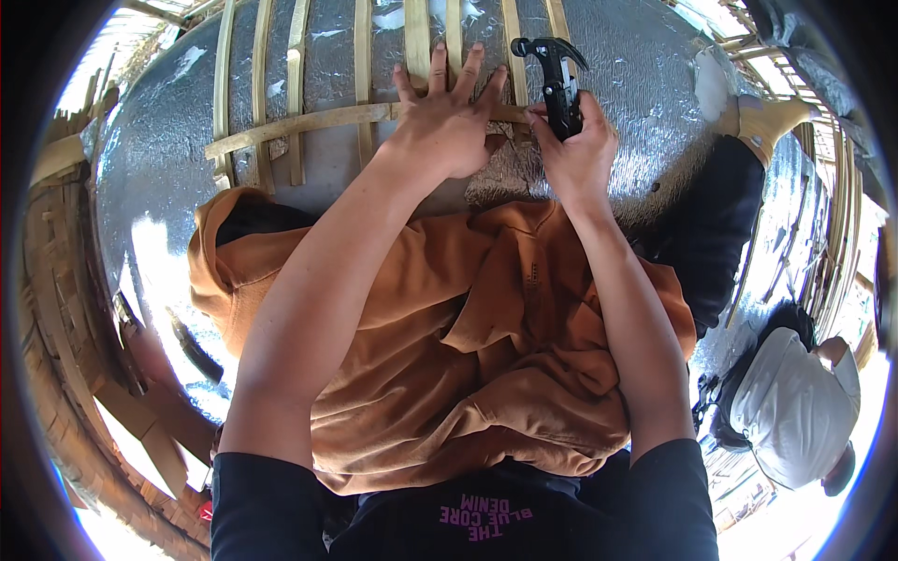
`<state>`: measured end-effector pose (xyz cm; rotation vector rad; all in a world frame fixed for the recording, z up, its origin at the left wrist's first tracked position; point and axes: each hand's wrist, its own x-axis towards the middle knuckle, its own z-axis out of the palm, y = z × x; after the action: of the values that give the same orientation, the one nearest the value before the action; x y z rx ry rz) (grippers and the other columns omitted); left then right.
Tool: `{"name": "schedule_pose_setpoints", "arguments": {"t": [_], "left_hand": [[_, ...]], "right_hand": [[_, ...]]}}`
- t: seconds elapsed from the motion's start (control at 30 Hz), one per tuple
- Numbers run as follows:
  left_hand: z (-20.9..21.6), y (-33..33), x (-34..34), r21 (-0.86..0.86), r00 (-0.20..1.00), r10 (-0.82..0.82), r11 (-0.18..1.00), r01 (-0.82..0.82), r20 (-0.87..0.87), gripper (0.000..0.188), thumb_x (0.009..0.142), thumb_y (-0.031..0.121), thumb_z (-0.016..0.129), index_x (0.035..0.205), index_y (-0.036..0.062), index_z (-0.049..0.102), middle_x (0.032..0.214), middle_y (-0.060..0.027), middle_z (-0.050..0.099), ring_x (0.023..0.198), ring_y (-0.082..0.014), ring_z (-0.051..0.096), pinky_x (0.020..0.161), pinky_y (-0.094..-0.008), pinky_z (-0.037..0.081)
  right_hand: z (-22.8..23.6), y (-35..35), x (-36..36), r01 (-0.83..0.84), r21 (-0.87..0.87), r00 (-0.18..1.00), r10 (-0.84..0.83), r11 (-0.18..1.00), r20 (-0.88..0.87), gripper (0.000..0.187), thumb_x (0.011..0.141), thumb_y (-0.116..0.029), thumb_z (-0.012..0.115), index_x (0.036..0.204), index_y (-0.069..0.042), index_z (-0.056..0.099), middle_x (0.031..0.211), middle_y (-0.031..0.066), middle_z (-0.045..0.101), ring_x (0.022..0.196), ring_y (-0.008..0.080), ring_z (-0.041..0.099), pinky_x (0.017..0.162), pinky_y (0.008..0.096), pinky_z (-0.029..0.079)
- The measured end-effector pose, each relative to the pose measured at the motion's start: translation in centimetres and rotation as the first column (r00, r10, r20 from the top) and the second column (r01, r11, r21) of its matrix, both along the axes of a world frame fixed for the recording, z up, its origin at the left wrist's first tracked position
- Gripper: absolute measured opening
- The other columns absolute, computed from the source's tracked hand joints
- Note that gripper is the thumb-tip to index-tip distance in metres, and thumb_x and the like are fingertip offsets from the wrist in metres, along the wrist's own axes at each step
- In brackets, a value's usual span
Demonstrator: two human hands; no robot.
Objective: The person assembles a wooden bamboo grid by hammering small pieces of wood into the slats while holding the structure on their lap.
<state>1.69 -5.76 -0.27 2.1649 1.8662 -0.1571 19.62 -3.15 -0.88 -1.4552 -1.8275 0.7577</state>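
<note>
My left hand (440,126) lies with its fingers spread over the upright bamboo slats and a crosswise bamboo strip. My right hand (582,154) grips the folded handle of a small black claw hammer (559,82), a multi-tool type, with its head pointing up and away from me. The crosswise strip (309,122) runs from the left, under my left hand, toward my right thumb. Several pale upright slats (363,56) stand side by side beyond it. Part of the strip under my palm is hidden.
A silvery foil sheet (645,103) spreads beneath the slats. Brown cloth (402,365) is bunched across my lap. A foot (772,120) rests at the right. Another person in a pale shirt (790,411) is at the lower right. Woven bamboo (61,309) borders the left.
</note>
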Motion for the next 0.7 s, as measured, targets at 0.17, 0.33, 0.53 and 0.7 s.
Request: {"name": "schedule_pose_setpoints", "arguments": {"t": [0.17, 0.33, 0.53, 0.7], "left_hand": [[-0.2, -0.1, -0.1, 0.02, 1.0, 0.005, 1.0, -0.005, 0.028, 0.081, 0.098, 0.056, 0.059, 0.165, 0.0213, 0.028, 0.174, -0.0123, 0.012, 0.158, -0.0478, 0.011, 0.114, -0.0836, 0.011], [-0.4, -0.1, -0.2, 0.039, 0.999, 0.001, 0.999, -0.003, 0.052, 0.082, 0.097, 0.055, 0.061, 0.164, 0.0205, 0.029, 0.174, -0.0134, 0.013, 0.157, -0.0488, 0.011, 0.114, -0.0843, 0.01], [0.5, 0.0, 0.0, -0.012, 0.998, -0.025, 1.0, 0.024, -0.062, 0.084, 0.099, 0.057, 0.056, 0.166, 0.0206, 0.022, 0.174, -0.014, 0.009, 0.156, -0.0501, 0.013, 0.116, -0.0803, 0.017], [0.4, 0.0, 0.0, -0.004, 0.998, -0.026, 1.0, 0.026, -0.065, 0.084, 0.099, 0.057, 0.057, 0.166, 0.0207, 0.022, 0.174, -0.0141, 0.01, 0.156, -0.0503, 0.014, 0.116, -0.0804, 0.018]], "right_hand": [[0.0, -0.1, -0.1, -0.002, 0.002, 1.0, 0.002, 1.0, -0.006, 0.022, 0.086, -0.009, 0.08, 0.096, -0.003, 0.062, 0.091, 0.0096, 0.079, 0.084, 0.025, 0.078, 0.076, 0.0341, 0.059], [0.1, 0.0, -0.1, 0.012, -0.029, 1.0, -0.012, 1.0, -0.011, 0.021, 0.085, -0.008, 0.079, 0.096, -0.003, 0.061, 0.092, 0.01, 0.079, 0.085, 0.0254, 0.078, 0.077, 0.0346, 0.059], [0.2, -0.1, -0.2, 0.021, -0.026, 1.0, -0.022, 0.999, -0.013, 0.015, 0.088, -0.007, 0.079, 0.095, -0.002, 0.066, 0.093, 0.008, 0.08, 0.08, 0.0153, 0.076, 0.072, 0.0302, 0.057], [0.6, -0.1, -0.3, 0.008, -0.066, 0.999, -0.01, 0.998, -0.031, 0.021, 0.085, -0.006, 0.079, 0.097, -0.002, 0.061, 0.092, 0.0103, 0.08, 0.084, 0.0255, 0.078, 0.076, 0.034, 0.059]]}}
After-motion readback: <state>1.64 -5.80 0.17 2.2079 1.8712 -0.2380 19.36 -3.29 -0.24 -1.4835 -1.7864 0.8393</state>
